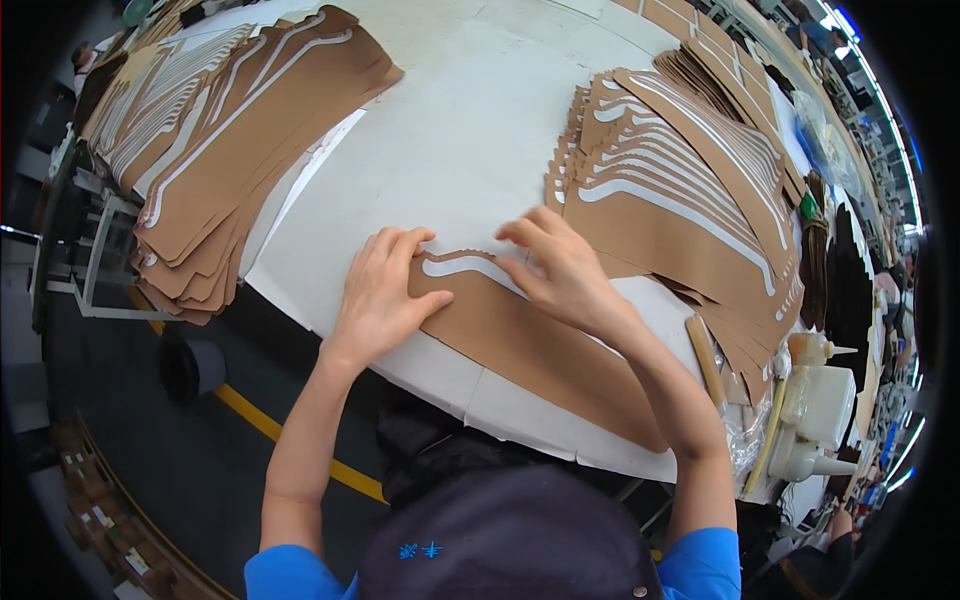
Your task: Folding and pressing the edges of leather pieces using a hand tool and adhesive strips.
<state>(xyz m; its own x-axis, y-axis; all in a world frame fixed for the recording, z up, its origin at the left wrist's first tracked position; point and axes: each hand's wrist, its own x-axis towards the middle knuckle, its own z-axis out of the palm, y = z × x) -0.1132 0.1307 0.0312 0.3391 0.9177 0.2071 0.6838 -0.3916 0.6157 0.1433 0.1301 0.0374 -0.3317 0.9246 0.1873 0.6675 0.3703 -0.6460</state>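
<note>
My left hand (385,295) lies on the left end of a single brown cut piece (530,360), its thumb apart from its fingers and its fingertips at the upper edge. A white curved strip (460,266) runs along that edge. My right hand (555,270) is over the right part of the strip, fingers bent and apart, thumb near the strip; its fingertips are slightly blurred. The piece lies near the front edge of the white-covered table (400,165).
Stacks of brown pieces with white strips lie left (210,195) and right (665,220). At right are a wooden stick (705,355), a white plastic bottle (815,405) and dark strips (840,280). A black bucket (190,365) stands on the floor. Other people are at the upper edges.
</note>
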